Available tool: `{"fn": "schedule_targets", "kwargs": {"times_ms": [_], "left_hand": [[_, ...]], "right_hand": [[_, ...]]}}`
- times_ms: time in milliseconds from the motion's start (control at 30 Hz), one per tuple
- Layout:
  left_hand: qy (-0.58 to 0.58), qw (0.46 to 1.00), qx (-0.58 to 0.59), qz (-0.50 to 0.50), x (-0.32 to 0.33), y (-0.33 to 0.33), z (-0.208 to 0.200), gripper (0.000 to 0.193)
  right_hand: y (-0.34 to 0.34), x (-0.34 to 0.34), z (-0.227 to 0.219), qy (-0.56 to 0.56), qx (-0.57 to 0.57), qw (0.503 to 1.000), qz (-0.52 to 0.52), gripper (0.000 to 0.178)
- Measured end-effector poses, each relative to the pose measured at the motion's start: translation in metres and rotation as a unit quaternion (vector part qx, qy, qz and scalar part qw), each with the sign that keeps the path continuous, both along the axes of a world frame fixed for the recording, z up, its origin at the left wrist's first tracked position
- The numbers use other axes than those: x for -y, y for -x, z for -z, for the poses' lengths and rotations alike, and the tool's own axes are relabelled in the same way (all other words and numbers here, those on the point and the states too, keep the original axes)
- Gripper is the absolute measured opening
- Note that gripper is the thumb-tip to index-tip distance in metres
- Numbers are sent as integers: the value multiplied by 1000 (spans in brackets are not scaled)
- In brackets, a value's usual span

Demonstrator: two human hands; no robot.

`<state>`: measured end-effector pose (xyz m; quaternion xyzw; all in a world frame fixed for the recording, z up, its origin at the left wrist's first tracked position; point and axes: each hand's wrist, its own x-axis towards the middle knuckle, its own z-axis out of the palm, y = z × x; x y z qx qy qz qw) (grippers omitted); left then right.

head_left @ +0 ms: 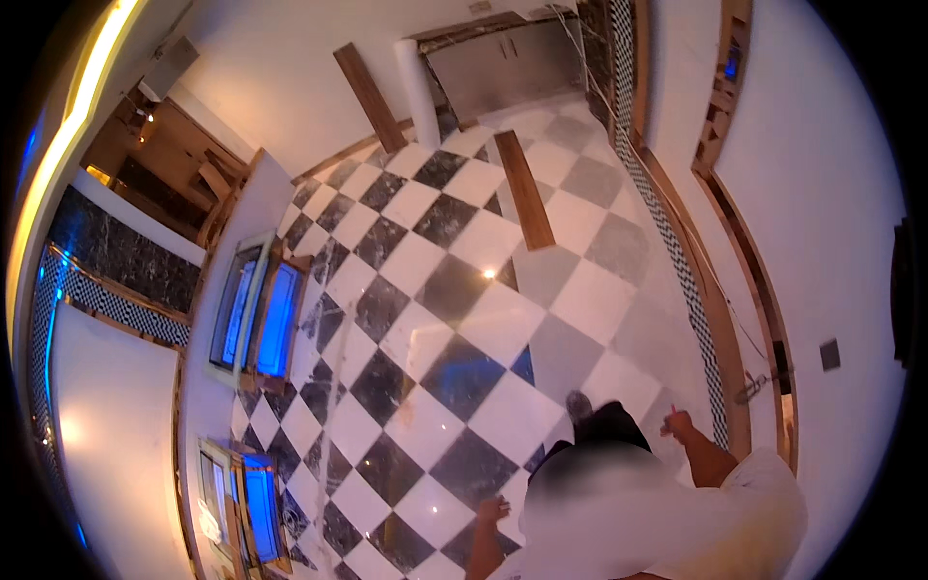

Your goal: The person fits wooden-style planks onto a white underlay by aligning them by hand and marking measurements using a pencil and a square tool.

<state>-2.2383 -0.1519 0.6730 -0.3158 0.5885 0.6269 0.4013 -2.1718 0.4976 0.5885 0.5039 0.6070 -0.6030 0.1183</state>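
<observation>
My right hand (679, 423) is out to my right over the floor. Its fingers are closed, and a small, thin red stick-like thing (674, 409) pokes out of them; its exact kind is too small to tell. My left hand (494, 509) hangs low at my left side above the checkered tiles. Its fingers are loosely bent and I see nothing in them. Neither hand touches any of the things around. One dark shoe (578, 406) shows ahead of my dark shorts (611, 425).
A brown plank (525, 190) lies on the black-and-white tiled floor (454, 377) ahead. Another plank (370, 97) leans on the far wall beside a white column (418, 94). Framed blue-lit panels (278, 319) stand along the left wall. A loose cable (752, 387) hangs at right.
</observation>
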Motion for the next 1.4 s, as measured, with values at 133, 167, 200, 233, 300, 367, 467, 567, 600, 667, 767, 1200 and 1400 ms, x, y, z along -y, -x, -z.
{"fn": "schedule_targets", "kwargs": {"times_ms": [133, 167, 200, 233, 300, 367, 467, 567, 600, 667, 767, 1200, 1400], "left_hand": [[95, 992, 24, -81, 6, 66, -52, 34], [84, 990, 4, -117, 6, 80, -48, 35], [138, 988, -52, -47, 11, 92, -38, 32], [199, 974, -107, 20, 22, 103, -28, 31], [320, 865, -159, 352, 38, 147, -15, 29], [379, 732, -204, 528, 51, 189, 1, 30], [356, 764, -203, 499, 64, 270, 22, 30], [328, 742, -262, 522, 78, 393, 38, 31], [329, 711, -298, 545, 82, 445, 43, 31], [399, 695, -246, 546, 149, 552, 28, 31], [485, 624, -269, 551, 195, 762, 7, 28], [405, 634, -343, 562, 236, 1141, -1, 20], [335, 838, -179, 393, 238, 1191, -55, 28]], "right_hand": [[288, 48, -91, -117, -104, 959, -235, 20], [351, 48, -111, -119, -135, 955, -237, 20], [411, 50, -128, -120, -169, 949, -237, 20], [470, 63, -143, -84, -182, 954, -224, 19], [557, 74, -155, -45, -204, 959, -190, 19], [624, 90, -147, -33, -226, 962, -149, 19], [676, 102, -91, -39, -172, 976, -129, 20], [662, 93, -28, -270, -18, 838, -475, 15], [661, 96, -20, -406, 15, 628, -664, 15], [668, 176, -24, -358, -33, 625, -692, 15], [691, 210, -29, 16, 106, 935, -338, 16], [1105, 211, 100, -367, 99, 700, -604, 42], [1506, 288, -26, -64, -136, 977, -149, 22]]}}
